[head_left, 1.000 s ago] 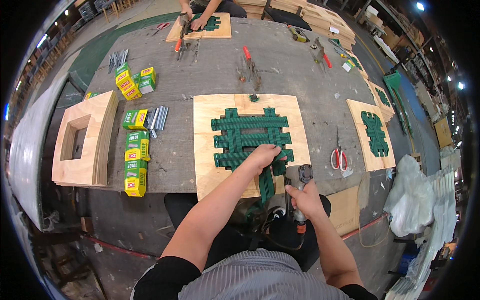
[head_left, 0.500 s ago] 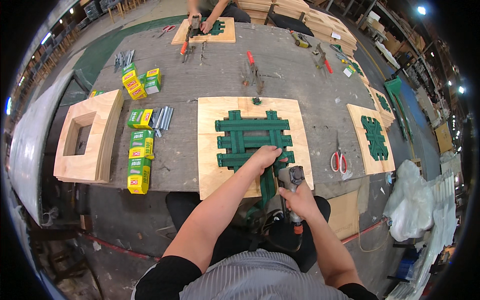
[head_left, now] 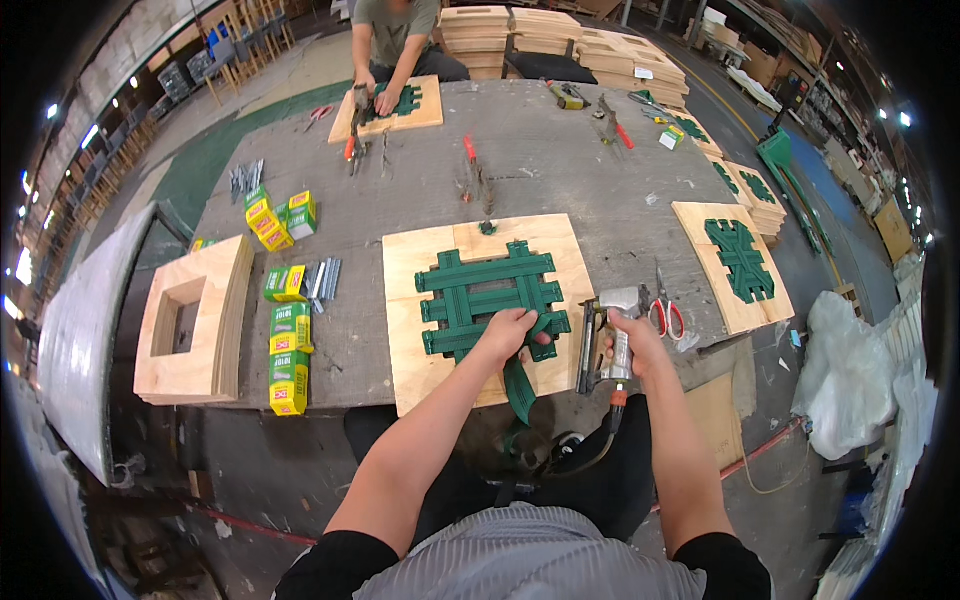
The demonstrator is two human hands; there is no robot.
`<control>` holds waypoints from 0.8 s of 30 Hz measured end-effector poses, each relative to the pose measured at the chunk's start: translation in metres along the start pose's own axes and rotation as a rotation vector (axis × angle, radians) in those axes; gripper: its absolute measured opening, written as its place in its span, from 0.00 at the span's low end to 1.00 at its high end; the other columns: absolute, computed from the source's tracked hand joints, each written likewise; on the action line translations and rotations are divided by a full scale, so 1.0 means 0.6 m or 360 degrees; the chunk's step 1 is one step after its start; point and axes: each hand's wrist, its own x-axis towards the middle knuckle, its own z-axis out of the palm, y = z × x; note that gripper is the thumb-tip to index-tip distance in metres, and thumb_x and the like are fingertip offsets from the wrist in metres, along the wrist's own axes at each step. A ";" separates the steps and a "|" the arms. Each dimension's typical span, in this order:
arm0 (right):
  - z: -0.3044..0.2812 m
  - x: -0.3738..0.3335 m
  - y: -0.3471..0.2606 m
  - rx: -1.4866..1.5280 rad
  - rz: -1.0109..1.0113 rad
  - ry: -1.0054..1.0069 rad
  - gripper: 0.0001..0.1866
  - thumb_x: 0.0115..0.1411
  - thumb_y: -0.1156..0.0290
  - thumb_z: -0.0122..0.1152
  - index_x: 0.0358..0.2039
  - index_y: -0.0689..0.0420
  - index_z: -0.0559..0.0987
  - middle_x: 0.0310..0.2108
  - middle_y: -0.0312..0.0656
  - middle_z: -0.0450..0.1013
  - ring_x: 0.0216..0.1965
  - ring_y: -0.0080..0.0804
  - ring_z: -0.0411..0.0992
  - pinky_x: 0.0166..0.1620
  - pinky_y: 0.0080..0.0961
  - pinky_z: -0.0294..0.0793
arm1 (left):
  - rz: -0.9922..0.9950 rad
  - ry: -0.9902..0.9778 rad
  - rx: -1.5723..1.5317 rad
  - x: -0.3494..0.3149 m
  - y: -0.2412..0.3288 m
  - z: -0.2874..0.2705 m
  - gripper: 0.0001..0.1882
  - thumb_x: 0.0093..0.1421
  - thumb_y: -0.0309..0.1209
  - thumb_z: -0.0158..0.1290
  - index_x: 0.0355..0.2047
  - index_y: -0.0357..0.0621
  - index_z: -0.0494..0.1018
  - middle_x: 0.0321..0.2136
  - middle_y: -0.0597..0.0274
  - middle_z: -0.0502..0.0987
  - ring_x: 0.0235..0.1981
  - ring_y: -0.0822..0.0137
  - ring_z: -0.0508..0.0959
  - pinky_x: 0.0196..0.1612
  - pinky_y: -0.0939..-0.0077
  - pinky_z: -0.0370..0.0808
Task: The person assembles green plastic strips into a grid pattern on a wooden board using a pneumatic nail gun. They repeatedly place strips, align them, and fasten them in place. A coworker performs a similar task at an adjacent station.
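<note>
A square plywood board [head_left: 408, 380] lies in front of me at the table's near edge. Green webbing straps [head_left: 460, 300] cross over its middle in a woven grid. My left hand [head_left: 510, 338] pinches one green strap [head_left: 517, 388] near the board's lower right, and its loose end hangs over the near edge. In my right hand [head_left: 638, 338] is a pneumatic staple gun [head_left: 618, 352], held by its grip over the board's right edge, with an orange hose fitting below. The gun stands apart from the strap.
Left of the board are staple boxes [head_left: 290, 360], loose staple strips [head_left: 322, 282] and stacked plywood frames [head_left: 200, 335]. Scissors [head_left: 664, 312] and a webbed board [head_left: 715, 245] lie to the right. Pliers [head_left: 475, 165] lie beyond. Across the table a co-worker's hands [head_left: 378, 97] work on another board.
My right hand has swung the staple gun away from the strap, up and to the right. The left hand keeps its pinch on the strap. The whole view has shifted somewhat.
</note>
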 end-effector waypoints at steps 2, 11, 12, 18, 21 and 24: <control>-0.011 0.043 -0.013 -0.0120 -0.0048 0.0003 0.16 0.63 0.62 0.70 0.39 0.63 0.79 0.28 0.40 0.76 0.21 0.29 0.74 0.23 0.30 0.75 | 0.0325 0.0272 0.0594 -0.017 -0.015 0.011 0.18 0.73 0.41 0.48 0.40 0.36 0.78 0.30 0.54 0.84 0.22 0.64 0.78 0.25 0.66 0.74; -0.068 0.089 -0.019 -0.1922 -0.0186 0.0367 0.36 0.61 0.39 0.60 0.41 0.67 0.85 0.43 0.63 0.80 0.48 0.59 0.78 0.52 0.46 0.77 | 0.0765 0.0565 0.1651 -0.113 -0.076 0.089 0.12 0.67 0.40 0.52 0.38 0.44 0.75 0.27 0.44 0.80 0.32 0.38 0.81 0.36 0.44 0.76; -0.077 0.085 -0.022 -0.1855 -0.0323 0.0427 0.33 0.61 0.41 0.61 0.39 0.65 0.85 0.42 0.63 0.80 0.48 0.59 0.79 0.52 0.46 0.77 | 0.0721 0.0546 0.1717 -0.115 -0.078 0.089 0.12 0.68 0.40 0.52 0.38 0.44 0.74 0.27 0.44 0.80 0.32 0.38 0.81 0.35 0.44 0.76; -0.172 0.059 -0.036 -0.2003 -0.0594 0.0978 0.25 0.59 0.58 0.68 0.52 0.59 0.77 0.47 0.64 0.78 0.48 0.57 0.78 0.52 0.46 0.77 | 0.0756 0.0547 0.1776 -0.110 -0.073 0.103 0.13 0.67 0.39 0.53 0.34 0.42 0.74 0.25 0.43 0.79 0.30 0.38 0.80 0.34 0.45 0.75; -0.173 0.062 -0.049 -0.2104 -0.0400 0.0698 0.29 0.58 0.62 0.67 0.58 0.60 0.71 0.52 0.63 0.75 0.51 0.56 0.77 0.55 0.45 0.76 | 0.0714 0.0575 0.1854 -0.115 -0.070 0.095 0.14 0.67 0.41 0.54 0.35 0.42 0.76 0.23 0.44 0.79 0.28 0.42 0.81 0.33 0.48 0.76; -0.235 0.056 -0.068 -0.2024 -0.0296 0.0659 0.30 0.56 0.64 0.66 0.57 0.63 0.72 0.52 0.61 0.76 0.52 0.55 0.77 0.56 0.44 0.76 | 0.0532 0.0361 0.1478 -0.104 -0.052 0.105 0.15 0.68 0.41 0.54 0.40 0.41 0.77 0.24 0.48 0.80 0.27 0.53 0.83 0.31 0.55 0.77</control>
